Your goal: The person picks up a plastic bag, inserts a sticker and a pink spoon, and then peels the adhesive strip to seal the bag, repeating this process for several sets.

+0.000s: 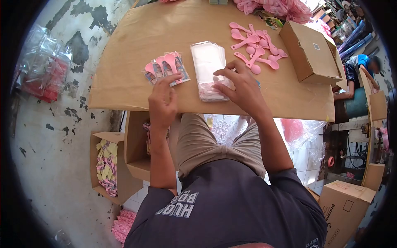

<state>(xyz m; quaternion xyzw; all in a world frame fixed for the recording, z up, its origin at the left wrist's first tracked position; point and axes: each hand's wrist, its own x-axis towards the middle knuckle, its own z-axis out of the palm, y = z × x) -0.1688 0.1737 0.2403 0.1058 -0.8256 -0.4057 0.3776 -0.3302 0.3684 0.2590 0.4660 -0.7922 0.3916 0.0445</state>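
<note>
Several pink spoons [169, 61] lie side by side on the table, in or on clear packets with printed cards [180, 68]. My left hand [162, 99] is at their near edge, index finger stretched onto a spoon handle and the other fingers loosely bent. A stack of clear plastic bags [206, 62] lies to the right of them. Over its right side is my right hand [242, 84], thumb and fingers apart, the fingertips at the bags. Beyond it, loose pink spoons [250, 39] form a pile. A small blue item partly shows behind my right hand.
A cardboard box [308, 53] stands on the brown table [136, 37] at right. Pink goods [285, 8] are heaped at the far edge. Below left is an open carton [107, 165] of small packets. Plastic bags [41, 62] hang at left. Another person [357, 74] bends at far right.
</note>
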